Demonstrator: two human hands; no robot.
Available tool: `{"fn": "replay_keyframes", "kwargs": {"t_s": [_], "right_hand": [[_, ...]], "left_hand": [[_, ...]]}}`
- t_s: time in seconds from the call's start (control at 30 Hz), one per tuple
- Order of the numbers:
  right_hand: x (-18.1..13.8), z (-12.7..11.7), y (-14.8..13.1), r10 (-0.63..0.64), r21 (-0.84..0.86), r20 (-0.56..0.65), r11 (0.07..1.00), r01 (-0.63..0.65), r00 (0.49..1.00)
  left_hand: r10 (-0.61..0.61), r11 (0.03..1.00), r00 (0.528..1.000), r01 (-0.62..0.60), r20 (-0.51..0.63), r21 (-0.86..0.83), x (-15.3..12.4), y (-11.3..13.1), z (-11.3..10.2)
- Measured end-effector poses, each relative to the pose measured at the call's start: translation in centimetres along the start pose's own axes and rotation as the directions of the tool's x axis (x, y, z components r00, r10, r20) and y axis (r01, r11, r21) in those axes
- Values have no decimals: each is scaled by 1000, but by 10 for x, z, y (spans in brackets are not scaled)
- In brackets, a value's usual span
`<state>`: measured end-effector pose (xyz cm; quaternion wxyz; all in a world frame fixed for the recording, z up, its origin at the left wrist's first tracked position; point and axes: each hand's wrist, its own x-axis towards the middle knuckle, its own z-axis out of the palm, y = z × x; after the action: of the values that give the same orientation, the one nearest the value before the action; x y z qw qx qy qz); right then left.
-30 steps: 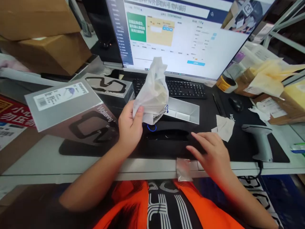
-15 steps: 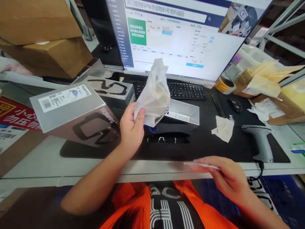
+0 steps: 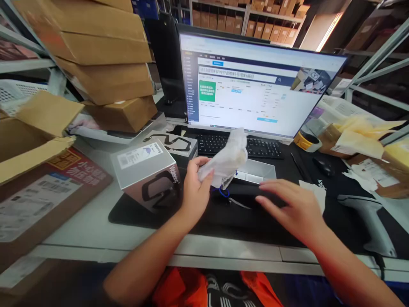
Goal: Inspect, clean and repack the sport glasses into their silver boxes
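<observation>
The left hand [image 3: 195,192], at the centre of the frame, has its fingers closed on a thin white bag [image 3: 225,160], gripping its lower left end between thumb and fingers. The bag is just above the middle of the frame, held up over the dark mat [image 3: 207,226]. Its long axis slants from lower left to upper right, and its narrow, crumpled end points to the upper right, towards the monitor [image 3: 243,113]. A lower corner hangs down to the right of the thumb; what is inside is too hazy to tell. A blue cord [image 3: 224,193] loops just below this corner.

The right hand [image 3: 297,209], right of centre, is released: its fingers and thumb point left and stand apart, with a plain gap between their tips. They are beside a black item [image 3: 244,192] on the mat, blurred and partly dark against it; whether they touch it I cannot tell.

Between the hands, farther up the frame, is a pale tray [image 3: 258,170], its long axis running roughly left to right. A grey box [image 3: 148,172] stands left of the left hand, with a second box [image 3: 174,143] behind it. The keyboard [image 3: 265,148] lies partly behind the bag. At lower right a scanner [image 3: 367,221] rests on the mat, which covers part of the pale surface [image 3: 223,249].
</observation>
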<state>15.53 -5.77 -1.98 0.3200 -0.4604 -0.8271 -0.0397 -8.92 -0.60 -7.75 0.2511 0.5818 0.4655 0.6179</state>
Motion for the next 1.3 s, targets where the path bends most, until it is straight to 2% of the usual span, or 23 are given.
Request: {"fn": "replay_keyframes", "kwargs": {"t_s": [0.07,0.1,0.17,0.23,0.3,0.43,0.57,0.63,0.7,0.8,0.87,0.97,1.03,1.2,1.3], "right_hand": [[12,-16,3,90,116,-65,990,-82,994],[18,-21,4,110,169,-61,981,-98,992],[29,-26,5,74,219,11,973,-75,997],[36,-27,5,5,194,89,981,-22,996],[41,-24,7,-24,143,68,990,14,997],[47,-26,19,-77,109,-72,990,84,994],[48,-37,33,-135,141,-118,978,151,984],[45,-40,37,-147,204,-101,965,165,984],[42,-37,40,-110,258,-80,958,127,991],[42,-26,44,64,294,-72,955,-40,995],[46,-18,48,137,342,-45,933,-113,990],[54,-8,55,81,435,91,893,-112,993],[56,-5,58,49,463,116,881,-98,992],[55,-6,64,56,426,-71,905,-20,996],[54,-8,67,86,435,-31,898,-64,996]], "left_hand": [[15,999,999,-16,41,34,-3,3,0],[28,998,997,-32,66,54,-4,4,0],[79,992,989,-90,122,84,-7,7,1],[143,983,976,-159,161,92,-10,9,2],[163,980,975,-178,151,93,-11,9,3],[117,989,988,-125,103,74,-11,7,5],[58,998,992,-57,115,-9,-10,5,4],[3,999,994,2,114,-42,-9,5,4],[-29,998,994,35,107,-61,-9,5,3],[-41,996,994,50,104,-80,-7,6,2],[-48,994,993,58,109,-93,-6,7,1],[-55,992,992,67,113,-109,-6,8,0],[-91,983,990,107,111,-151,-6,8,1],[-244,844,949,310,202,-437,-3,8,7],[-296,771,917,395,269,-499,-1,9,8]]}}
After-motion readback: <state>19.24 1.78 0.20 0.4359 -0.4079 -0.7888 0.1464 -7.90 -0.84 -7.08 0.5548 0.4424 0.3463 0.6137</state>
